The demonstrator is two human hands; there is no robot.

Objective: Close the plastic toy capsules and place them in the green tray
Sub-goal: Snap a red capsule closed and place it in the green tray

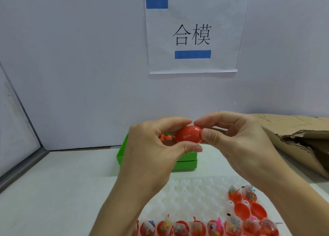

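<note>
— What are your hands doing?

— My left hand (153, 146) is raised in front of me, its fingers curled over the top of a red capsule (189, 134) and the thumb under it. My right hand (236, 139) meets it from the other side, thumb and forefinger pinching the capsule's right end. The capsule sits between both hands, in the air above the near edge of the green tray (187, 162). A seam runs across its shell; I cannot tell whether the halves are fully snapped together.

— Anything in the tray?

— A bit of red plastic (165, 138) shows past my left fingers; my hand hides the rest.

— Any writing?

— A paper sign (195, 34) on the wall behind reads "合模", with one blue strip at its top left corner and another under the characters.

— How much room around you?

— To the left, bare white table (58, 187) runs to a metal edge strip (23, 166) at the foot of the side panel. Below my wrists lies a clear dimpled holder (188, 194), with open red capsule halves (249, 210) holding small bagged toys along its near and right sides. On the far right, crumpled brown cardboard (299, 138) lies near my right hand.
</note>
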